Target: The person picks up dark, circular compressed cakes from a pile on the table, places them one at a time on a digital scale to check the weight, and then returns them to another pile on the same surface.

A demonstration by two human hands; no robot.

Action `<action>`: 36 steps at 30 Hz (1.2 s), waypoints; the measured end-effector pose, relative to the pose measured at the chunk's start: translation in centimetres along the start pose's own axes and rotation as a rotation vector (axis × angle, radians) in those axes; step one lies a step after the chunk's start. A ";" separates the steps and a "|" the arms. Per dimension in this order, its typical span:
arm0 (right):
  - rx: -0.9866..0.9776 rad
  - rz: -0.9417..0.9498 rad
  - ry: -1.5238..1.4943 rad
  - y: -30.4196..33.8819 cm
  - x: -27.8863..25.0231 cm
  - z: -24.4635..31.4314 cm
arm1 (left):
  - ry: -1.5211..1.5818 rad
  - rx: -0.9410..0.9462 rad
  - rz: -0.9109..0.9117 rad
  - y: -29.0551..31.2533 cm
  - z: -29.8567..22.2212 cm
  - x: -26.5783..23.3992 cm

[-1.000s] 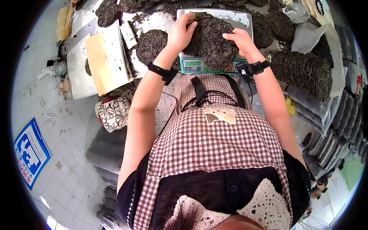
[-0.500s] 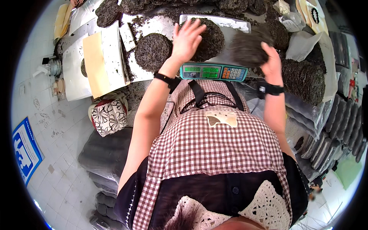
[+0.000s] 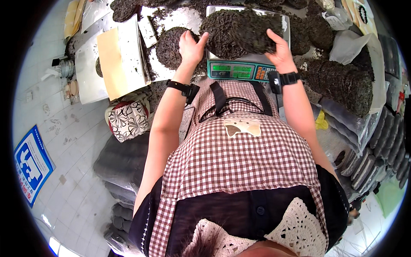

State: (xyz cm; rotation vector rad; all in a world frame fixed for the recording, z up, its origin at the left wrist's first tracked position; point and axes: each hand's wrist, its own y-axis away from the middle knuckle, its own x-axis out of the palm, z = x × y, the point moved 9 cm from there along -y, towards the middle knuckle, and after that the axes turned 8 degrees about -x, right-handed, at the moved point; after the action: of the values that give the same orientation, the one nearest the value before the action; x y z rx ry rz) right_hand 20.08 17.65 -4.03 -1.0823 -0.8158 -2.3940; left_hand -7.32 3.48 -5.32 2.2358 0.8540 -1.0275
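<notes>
My right hand [image 3: 281, 50] grips the right edge of a dark round cake of dried seaweed [image 3: 256, 32], its thumb on top. That cake is held over a weighing scale [image 3: 239, 70] with a metal pan and a green-lit display. A second seaweed cake [image 3: 219, 35] is on the pan, partly overlapped by the held one. My left hand [image 3: 192, 48] is between this cake and another seaweed cake [image 3: 168, 49] to the left. Its thumb is spread from its fingers, which overlap the left cake's edge, and nothing shows gripped in it.
White sheets with a tan folder [image 3: 110, 64] lie at the left. A long stack of seaweed cakes [image 3: 342, 85] stands at the right, near clear plastic bags [image 3: 349, 45]. More cakes and loose crumbs line the far side. Below the table edge is a floral-print bag [image 3: 128, 121].
My right hand has brought the seaweed cake leftward over the scale. My left hand has withdrawn from the cake on the pan, moving left and nearer. The whole view has shifted slightly.
</notes>
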 end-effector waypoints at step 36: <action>-0.345 -0.223 0.405 6.5 -0.2 11.7 | 0.128 0.594 -0.206 1.6 -14.7 -4.1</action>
State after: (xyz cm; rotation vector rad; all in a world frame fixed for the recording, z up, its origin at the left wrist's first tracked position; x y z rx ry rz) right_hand 30.23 20.30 4.35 -0.5980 -0.4101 -2.8826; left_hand -1.51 11.08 6.64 2.7712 0.9384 -1.3868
